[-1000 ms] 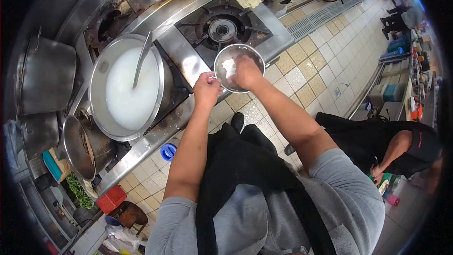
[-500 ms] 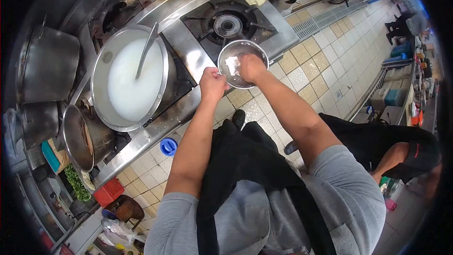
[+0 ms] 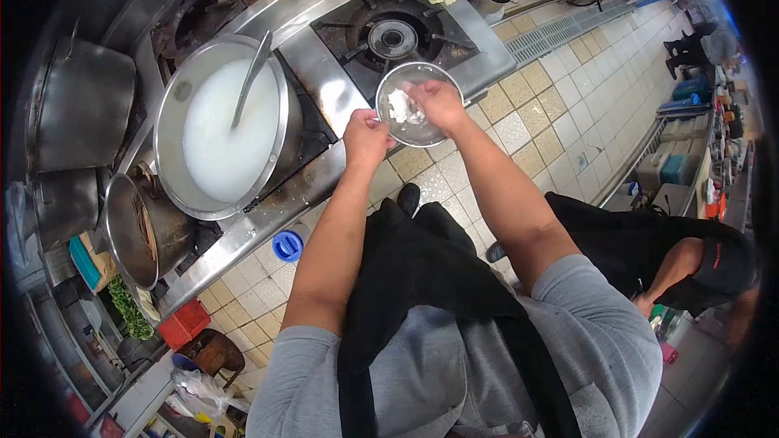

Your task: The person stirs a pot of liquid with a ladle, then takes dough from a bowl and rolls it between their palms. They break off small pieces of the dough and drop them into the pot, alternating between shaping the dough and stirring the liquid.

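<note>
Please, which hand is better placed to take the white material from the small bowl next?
Probably the right hand: its fingers are inside the small bowl, close by the white material. The left hand is at the bowl's edge, seemingly holding it.

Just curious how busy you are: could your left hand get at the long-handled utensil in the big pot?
Probably not freely: the left hand is holding the metal bowl at its edge. Nothing seems to block the way to the long-handled utensil, though.
</note>
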`<control>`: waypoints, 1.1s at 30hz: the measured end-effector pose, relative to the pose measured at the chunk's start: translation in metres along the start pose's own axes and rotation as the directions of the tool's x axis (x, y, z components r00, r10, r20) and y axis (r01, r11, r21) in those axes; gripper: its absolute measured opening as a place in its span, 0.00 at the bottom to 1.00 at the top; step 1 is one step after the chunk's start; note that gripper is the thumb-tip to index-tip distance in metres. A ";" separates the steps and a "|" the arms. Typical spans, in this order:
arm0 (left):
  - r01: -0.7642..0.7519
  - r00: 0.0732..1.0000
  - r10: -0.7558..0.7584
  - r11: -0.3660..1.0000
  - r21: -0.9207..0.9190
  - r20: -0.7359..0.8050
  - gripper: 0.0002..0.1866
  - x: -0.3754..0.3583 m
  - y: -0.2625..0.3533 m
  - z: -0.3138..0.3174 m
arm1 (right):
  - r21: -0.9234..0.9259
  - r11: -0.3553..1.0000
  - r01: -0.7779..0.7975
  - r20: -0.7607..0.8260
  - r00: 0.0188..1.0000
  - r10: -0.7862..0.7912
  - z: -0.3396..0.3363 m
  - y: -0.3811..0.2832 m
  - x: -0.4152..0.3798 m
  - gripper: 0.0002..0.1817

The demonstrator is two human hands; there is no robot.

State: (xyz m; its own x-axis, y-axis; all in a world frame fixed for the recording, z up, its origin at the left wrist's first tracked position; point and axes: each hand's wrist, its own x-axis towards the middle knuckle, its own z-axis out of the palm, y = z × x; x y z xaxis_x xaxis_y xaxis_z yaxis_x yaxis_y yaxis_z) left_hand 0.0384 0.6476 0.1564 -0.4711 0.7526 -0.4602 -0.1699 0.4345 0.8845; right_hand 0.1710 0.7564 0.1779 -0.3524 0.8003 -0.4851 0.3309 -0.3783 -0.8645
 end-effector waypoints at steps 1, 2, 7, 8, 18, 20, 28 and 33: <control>0.000 1.000 0.000 1.000 -0.010 -0.001 0.16 0.000 0.000 0.000 | -0.125 0.992 0.015 -0.023 1.000 -0.018 0.002 -0.012 -0.007 0.12; 0.000 1.000 0.000 1.000 -0.010 -0.001 0.16 0.000 0.000 0.001 | -0.249 0.968 0.026 -0.043 0.998 -0.038 0.003 -0.018 -0.010 0.15; -0.006 1.000 0.006 1.000 0.013 -0.013 0.16 -0.006 0.007 0.000 | -0.030 0.999 0.043 -0.090 0.995 -0.046 0.005 0.015 0.021 0.18; -0.006 1.000 0.006 1.000 0.012 -0.014 0.16 -0.007 0.007 0.000 | 0.097 0.995 0.023 -0.105 0.994 -0.013 0.002 0.020 0.026 0.15; 0.005 1.000 -0.005 1.000 -0.029 -0.031 0.17 -0.006 0.005 -0.005 | 0.403 0.915 -0.012 0.122 0.992 -0.040 -0.014 -0.012 -0.007 0.13; -0.004 0.999 0.003 1.000 -0.027 -0.033 0.17 -0.006 0.005 -0.006 | 0.221 0.975 -0.014 0.127 0.992 -0.014 -0.012 -0.021 -0.014 0.10; -0.007 0.999 0.005 0.998 -0.065 -0.032 0.17 -0.005 0.000 -0.007 | 0.111 0.989 0.095 -0.053 0.995 -0.090 0.004 -0.015 -0.008 0.15; -0.161 0.970 0.195 0.963 0.215 -0.147 0.20 -0.013 0.002 -0.008 | 0.100 0.990 0.103 -0.085 0.992 -0.095 0.003 -0.009 -0.002 0.19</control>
State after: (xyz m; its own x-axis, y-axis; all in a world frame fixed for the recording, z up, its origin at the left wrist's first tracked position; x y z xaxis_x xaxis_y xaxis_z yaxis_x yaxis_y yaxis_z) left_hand 0.0374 0.6346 0.1644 -0.6175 0.7416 -0.2622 0.0988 0.4038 0.9095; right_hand 0.1657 0.7566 0.1861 -0.3066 0.8690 -0.3883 0.2035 -0.3386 -0.9186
